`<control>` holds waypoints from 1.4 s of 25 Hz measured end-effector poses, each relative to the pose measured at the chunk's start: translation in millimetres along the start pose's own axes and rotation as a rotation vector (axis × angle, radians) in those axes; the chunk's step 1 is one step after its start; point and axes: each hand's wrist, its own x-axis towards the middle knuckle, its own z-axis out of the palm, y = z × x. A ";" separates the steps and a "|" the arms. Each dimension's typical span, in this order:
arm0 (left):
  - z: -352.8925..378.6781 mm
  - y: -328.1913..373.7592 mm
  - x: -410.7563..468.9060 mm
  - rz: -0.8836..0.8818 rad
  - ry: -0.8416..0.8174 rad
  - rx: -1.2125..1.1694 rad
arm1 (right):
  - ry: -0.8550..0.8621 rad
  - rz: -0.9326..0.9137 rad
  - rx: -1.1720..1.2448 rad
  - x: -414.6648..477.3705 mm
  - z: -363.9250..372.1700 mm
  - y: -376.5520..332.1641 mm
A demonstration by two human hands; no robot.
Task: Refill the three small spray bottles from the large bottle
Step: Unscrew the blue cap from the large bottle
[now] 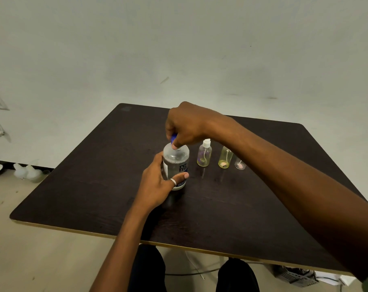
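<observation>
Large bottle (175, 163) stands upright near the middle of the dark table (94, 175), the left hand (157, 186) gripping its body while the right hand (185, 125) pinches its blue cap (174, 138), and the three small spray bottles (225, 160) stand in a row just to its right.

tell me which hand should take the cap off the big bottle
The right hand: it pinches the cap, while the left hand grips the bottle upright.
</observation>
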 end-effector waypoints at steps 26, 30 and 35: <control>0.3 3.1 -0.4 -0.013 0.007 0.016 | 0.018 -0.021 0.002 5.6 7.2 3.1; 0.0 1.3 -0.2 -0.001 0.006 0.015 | -0.011 -0.075 0.038 6.4 3.3 7.0; -0.5 1.6 -0.2 -0.002 -0.009 0.016 | -0.073 -0.082 0.103 6.6 -2.6 10.0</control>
